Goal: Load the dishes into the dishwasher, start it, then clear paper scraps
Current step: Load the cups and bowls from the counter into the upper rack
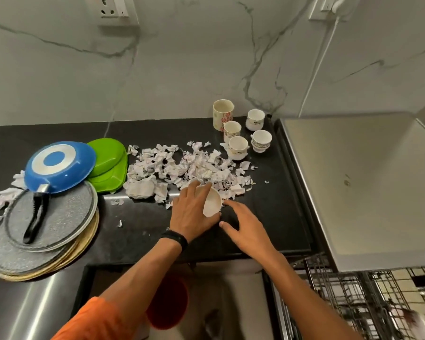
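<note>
My left hand (193, 212) grips a white cup (212, 201) tipped on its side at the near edge of a pile of torn paper scraps (182, 168) on the black counter (133, 229). My right hand (245, 227) hovers just right of the cup, fingers spread and holding nothing. Several more white patterned cups (238, 147) and a taller mug (222, 114) stand at the back right. A blue pan (59, 165) lies upside down on a stack of grey plates (47, 229), beside green plates (108, 163). The dishwasher rack (366, 295) is pulled out at lower right.
The dishwasher top (366, 180) sits right of the counter. A steel sink (231, 303) with a red bowl (168, 303) lies below the counter edge. Loose scraps (0, 200) lie near the plates at left. A white cable (322, 57) runs down the marble wall.
</note>
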